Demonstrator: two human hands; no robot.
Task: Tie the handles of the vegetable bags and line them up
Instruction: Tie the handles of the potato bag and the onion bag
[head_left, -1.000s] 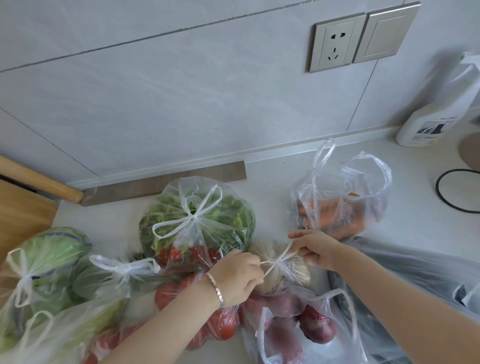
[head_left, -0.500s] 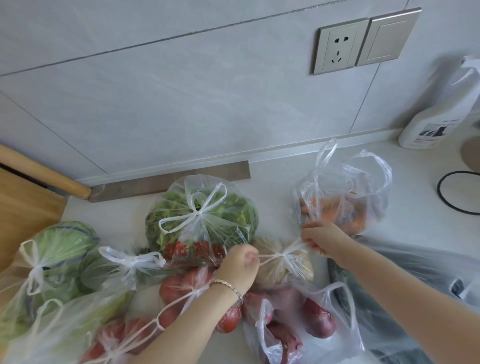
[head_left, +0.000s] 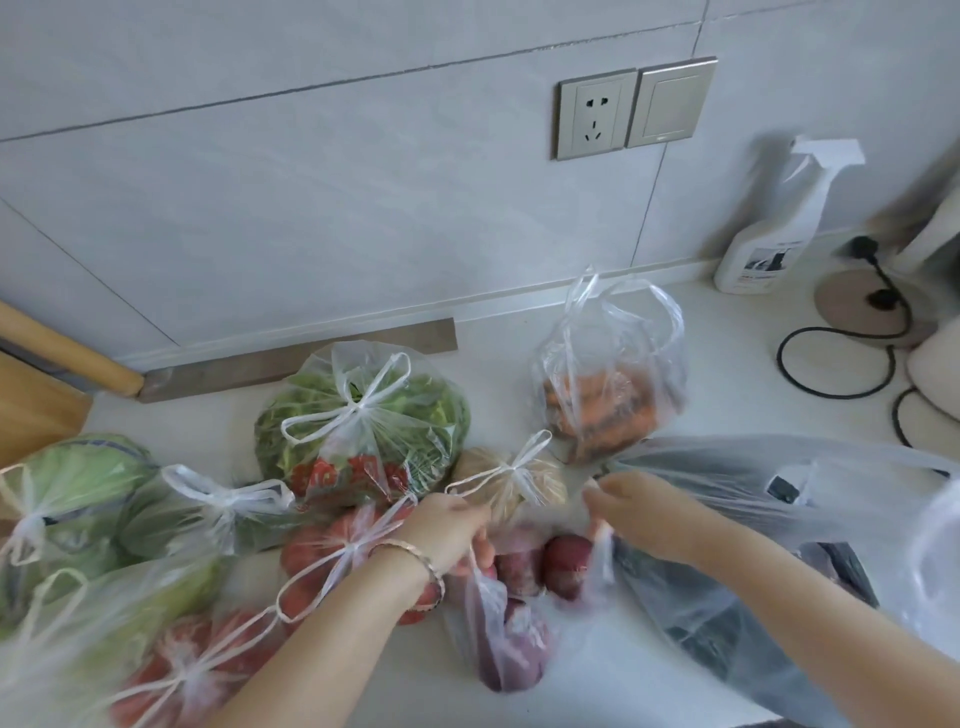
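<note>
A kitchen counter is seen from above, crowded with clear plastic bags of vegetables. The landmark is the onion bag, low in the middle, holding purple onions and not yet tied. The left hand is closed on one of its handles at the bag's left side; the right hand is pinched on the other handle at its right, so the hands are held apart with the mouth stretched between them. Just behind the onion bag a small beige bag is seen already knotted. Further behind and to the left lies a tied bag of greens; behind and to the right a carrot bag stands with loose handles. Left of the onion bag, tied tomato bags and cabbage bags are clustered. A large grey bag lies to the right.

A risk is judged: if the thin handles are pulled hard, the plastic could tear, or onions could be spilled through the open mouth.
</note>
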